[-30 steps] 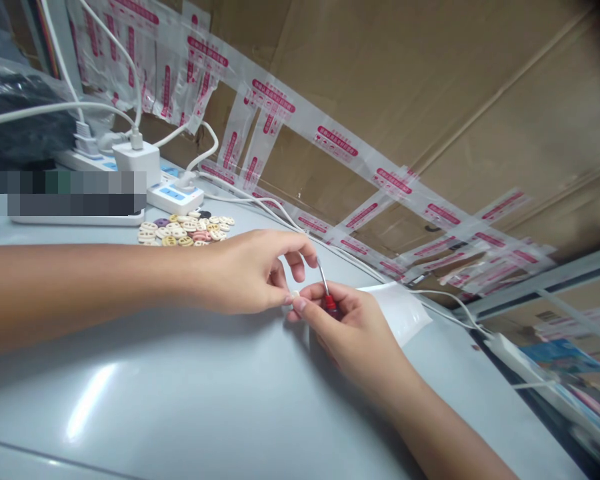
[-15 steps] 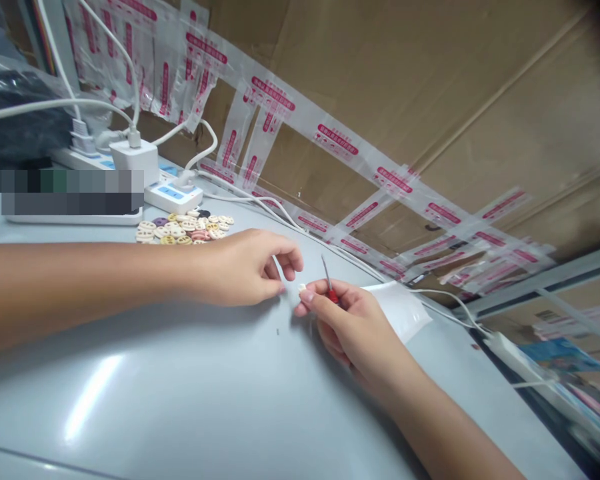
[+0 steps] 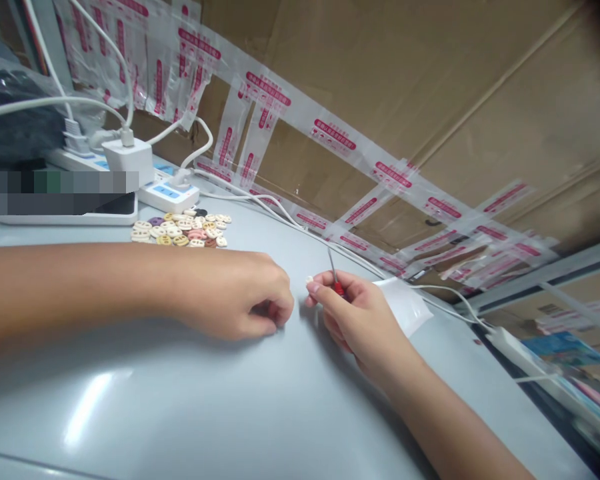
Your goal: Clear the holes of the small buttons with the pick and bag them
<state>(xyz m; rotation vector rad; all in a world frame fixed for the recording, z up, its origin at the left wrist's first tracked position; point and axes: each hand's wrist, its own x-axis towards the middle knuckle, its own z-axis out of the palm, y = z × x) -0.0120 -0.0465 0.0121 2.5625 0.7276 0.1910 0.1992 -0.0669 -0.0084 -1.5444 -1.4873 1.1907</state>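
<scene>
My left hand (image 3: pixel 260 297) rests on the grey table (image 3: pixel 180 407), its fingertips pressed together at the surface; whatever they may hold is too small or hidden to see. To its right, my right hand (image 3: pixel 357 310) pinches a small white piece (image 3: pixel 309 281) between thumb and forefinger. That same hand also holds a screwdriver (image 3: pixel 337 288) with a red handle, its thin metal shaft pointing up. Behind my left forearm lies a pile of small oval pieces (image 3: pixel 183 230) in cream, yellow, pink, brown, purple and black.
Power strips (image 3: pixel 167 193) with plugged-in white cables and a white-edged device (image 3: pixel 70 219) stand at the back left. A white sheet (image 3: pixel 405 307) lies behind my right hand. Taped cardboard (image 3: pixel 330 180) rises along the back.
My left hand has moved down and its fingers have closed at the table, where a tiny dark piece lay before. My right hand has shifted slightly right, still holding the white piece and screwdriver.
</scene>
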